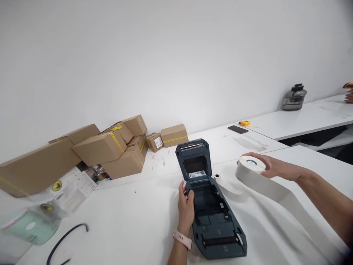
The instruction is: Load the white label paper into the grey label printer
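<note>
A dark blue-grey label printer (212, 217) lies on the white table with its lid (193, 156) swung up, baring the inner compartment and a black roller near the front. My left hand (186, 206) grips the printer's left edge close to the hinge, thumb over the rim. Right of the printer and above the tabletop, my right hand (270, 165) holds a roll of white labels (249, 164). A long loose strip (278, 193) trails from the roll down toward the lower right. Behind the printer, a small paper roll (217, 178) lies with its strip unrolled.
Cardboard boxes (122, 161) are heaped at the back left. Nearer stand printed packaging (78, 191) and a mint-green container (37, 226), beside a black cable (63, 239). A phone (237, 129), yellow tape measure (244, 123) and dark bottle (294, 98) sit at the back right.
</note>
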